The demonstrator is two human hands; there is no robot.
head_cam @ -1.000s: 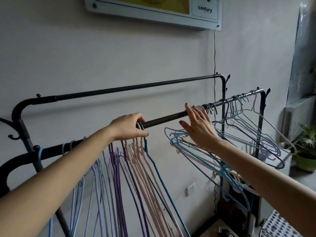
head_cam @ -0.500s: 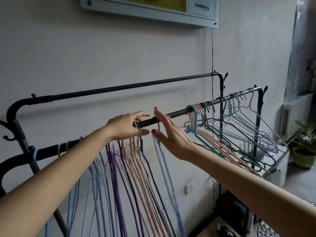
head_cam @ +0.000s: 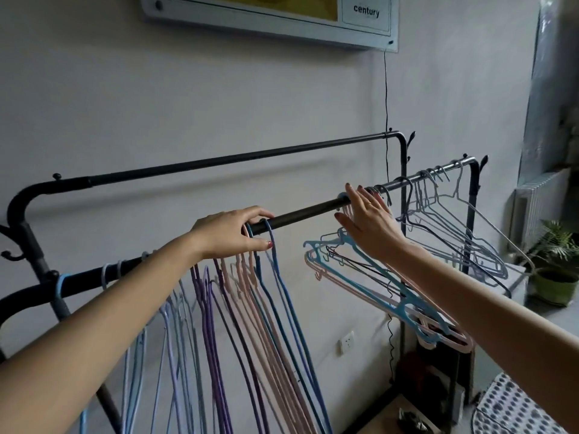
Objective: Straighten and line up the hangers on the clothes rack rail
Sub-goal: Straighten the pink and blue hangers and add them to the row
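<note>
A dark front rail (head_cam: 307,214) runs from lower left up to the right. My left hand (head_cam: 232,234) grips the hooks of the packed hangers (head_cam: 250,296), which are purple, pink and blue and hang straight down. My right hand (head_cam: 366,220) reaches with straight fingers to the rail and touches the hooks of a swung-out bunch of light blue and pink hangers (head_cam: 391,296). More grey and blue hangers (head_cam: 454,233) hang loosely spaced toward the rail's right end. A few pale blue hooks (head_cam: 109,270) sit on the rail to the left of my arm.
A second, higher black rail (head_cam: 235,161) runs behind, close to the wall. A framed panel (head_cam: 282,20) hangs above, with a cord (head_cam: 386,98) dropping from it. A potted plant (head_cam: 554,277) stands at the right. A wall socket (head_cam: 346,341) sits low.
My right hand moved right along the rail from beside my left hand to the middle bunch of hangers, which now swings out to the right. A blue hanger has joined the packed group.
</note>
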